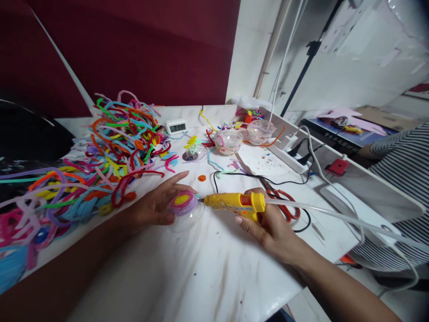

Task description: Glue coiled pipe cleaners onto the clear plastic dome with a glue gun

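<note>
My left hand (159, 203) is closed around the side of a clear plastic ball (184, 220) standing on the white table. A coil of pipe cleaner, yellow in the middle with pink and lilac rings (182, 201), covers the ball's top. In my right hand (264, 228) is a yellow hot glue gun (231, 202), its nozzle pointing left at the edge of the lilac ring. I cannot tell whether the tip touches it. From the gun's back runs a long clear glue stick (321, 212). Orange-handled scissors (284, 203) lie behind my right hand.
A heap of coloured pipe cleaners (127, 138) covers the left side. Behind are a small digital clock (176, 127) and clear balls (229, 141) with bits on them. A power strip (291, 154) and cables line the right. A person in a striped top (402, 156) is beyond the partition.
</note>
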A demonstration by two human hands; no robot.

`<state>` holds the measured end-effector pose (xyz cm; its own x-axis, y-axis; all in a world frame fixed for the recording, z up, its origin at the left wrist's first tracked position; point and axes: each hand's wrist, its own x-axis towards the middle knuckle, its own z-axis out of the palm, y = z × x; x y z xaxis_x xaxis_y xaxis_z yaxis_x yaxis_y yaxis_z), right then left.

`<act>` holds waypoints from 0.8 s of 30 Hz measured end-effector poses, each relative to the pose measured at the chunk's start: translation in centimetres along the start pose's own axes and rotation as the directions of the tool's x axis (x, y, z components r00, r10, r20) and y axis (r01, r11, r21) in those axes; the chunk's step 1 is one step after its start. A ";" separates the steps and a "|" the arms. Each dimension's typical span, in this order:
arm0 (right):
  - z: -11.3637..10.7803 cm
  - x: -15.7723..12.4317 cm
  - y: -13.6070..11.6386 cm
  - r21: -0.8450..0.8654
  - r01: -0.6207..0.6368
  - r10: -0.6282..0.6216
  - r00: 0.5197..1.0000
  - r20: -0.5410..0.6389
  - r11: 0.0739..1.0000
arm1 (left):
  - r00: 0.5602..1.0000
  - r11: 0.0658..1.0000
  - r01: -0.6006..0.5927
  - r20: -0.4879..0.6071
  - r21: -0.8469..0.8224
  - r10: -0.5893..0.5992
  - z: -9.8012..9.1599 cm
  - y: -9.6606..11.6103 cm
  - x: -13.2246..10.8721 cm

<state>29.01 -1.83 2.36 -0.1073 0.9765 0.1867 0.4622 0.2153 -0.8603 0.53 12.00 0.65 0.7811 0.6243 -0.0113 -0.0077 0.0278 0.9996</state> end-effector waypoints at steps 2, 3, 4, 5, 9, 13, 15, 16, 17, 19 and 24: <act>-0.1 -0.1 -0.1 0.008 0.009 -0.009 1.000 -0.005 1.000 | 1.000 1.000 -0.007 -0.007 -0.002 0.007 0.1 0.0 0.0; -0.1 -0.1 -0.1 0.009 0.010 -0.010 1.000 -0.004 1.000 | 1.000 1.000 -0.008 -0.008 -0.002 0.008 0.1 0.0 0.0; -0.1 -0.1 -0.2 0.008 0.014 -0.014 1.000 -0.004 1.000 | 1.000 1.000 -0.008 -0.007 -0.002 0.008 0.2 0.1 0.1; -0.1 -0.1 -0.2 0.002 0.016 -0.016 1.000 0.000 1.000 | 1.000 1.000 -0.008 -0.006 -0.003 0.008 0.2 0.1 0.1; -0.1 0.1 -0.2 -0.032 0.026 -0.026 1.000 -0.003 0.999 | 1.000 1.000 -0.007 0.005 -0.004 0.007 0.2 0.2 0.2; 0.1 0.2 -0.2 -0.030 0.035 -0.036 0.999 -0.011 0.999 | 0.999 1.000 -0.031 0.031 -0.001 0.031 -0.2 -0.1 0.2; 0.2 0.2 -0.1 -0.025 0.038 -0.038 0.999 -0.014 0.999 | 0.999 1.000 -0.029 0.044 0.001 0.029 -0.3 -0.1 0.2; 0.2 0.2 -0.1 -0.029 0.042 -0.042 0.999 -0.016 0.999 | 0.999 1.000 -0.019 0.045 0.003 0.019 -0.3 -0.1 0.2; 0.2 0.2 -0.1 -0.036 0.046 -0.047 0.999 -0.019 0.998 | 0.999 1.000 -0.009 0.042 0.006 0.009 -0.3 -0.1 0.1; 0.3 0.3 -0.2 -0.051 0.053 -0.054 0.998 -0.025 0.997 | 1.000 1.000 0.005 0.031 0.008 -0.006 -0.2 0.1 0.1; 0.2 0.5 -0.5 -0.074 0.070 -0.073 0.997 -0.036 0.995 | 0.999 1.000 -0.018 0.048 0.010 0.017 -0.1 0.1 0.2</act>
<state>28.53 -1.41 2.78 -0.1089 0.9579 0.2655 0.5175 0.2827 -0.8076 0.57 12.21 0.72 0.8098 0.5866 0.0072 -0.0155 0.0090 0.9998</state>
